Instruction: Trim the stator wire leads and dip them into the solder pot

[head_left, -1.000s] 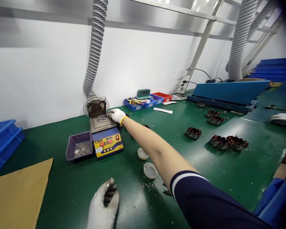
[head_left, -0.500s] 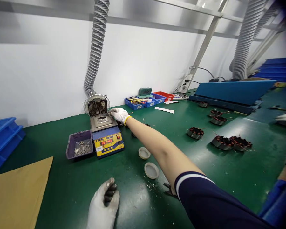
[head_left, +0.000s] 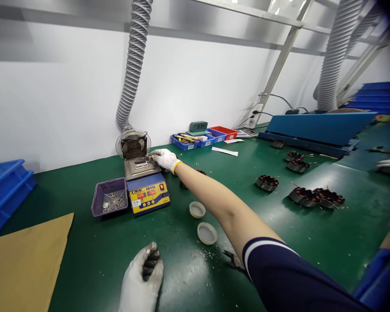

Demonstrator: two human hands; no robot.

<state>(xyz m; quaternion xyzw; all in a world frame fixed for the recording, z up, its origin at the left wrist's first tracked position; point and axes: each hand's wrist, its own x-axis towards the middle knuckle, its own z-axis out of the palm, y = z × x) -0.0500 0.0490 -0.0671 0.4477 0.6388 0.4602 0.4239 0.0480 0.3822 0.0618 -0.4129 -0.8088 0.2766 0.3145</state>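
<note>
While the right arm stretches out across the green surface (head_left: 279,225):
Solder pot (head_left: 146,182): stands near the wall, readout facing the person, long axis front to back.
Right hand (head_left: 164,158): grip state unclear, fingers on the pot's top rim.
Left hand (head_left: 141,279): curled shut, resting on the surface.
Purple tray (head_left: 108,202): just left of the pot.
Fan (head_left: 133,145): behind it.

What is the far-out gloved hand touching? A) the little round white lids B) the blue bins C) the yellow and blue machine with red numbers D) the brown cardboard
C: the right hand rests on the metal top of the yellow and blue machine, by the fan.
</note>
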